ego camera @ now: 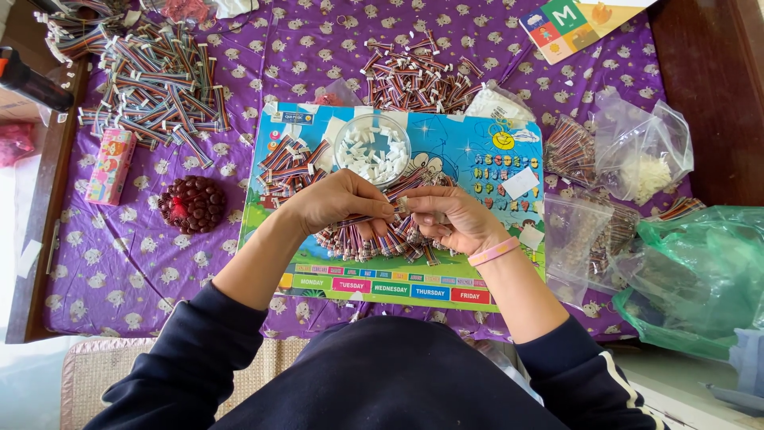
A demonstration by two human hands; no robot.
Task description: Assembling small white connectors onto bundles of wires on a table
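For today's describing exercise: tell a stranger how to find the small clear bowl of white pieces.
Start at the colourful board lying on the purple cloth. Near its top edge, just above the two hands, sits a round clear bowl. It alone holds small white pieces; the heaps around it are striped wires.

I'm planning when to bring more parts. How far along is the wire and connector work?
Done: bundles lie piled at the back left and back centre. In hand: left hand and right hand join one wire to a white connector. Left: a heap beneath and the connector bowl.
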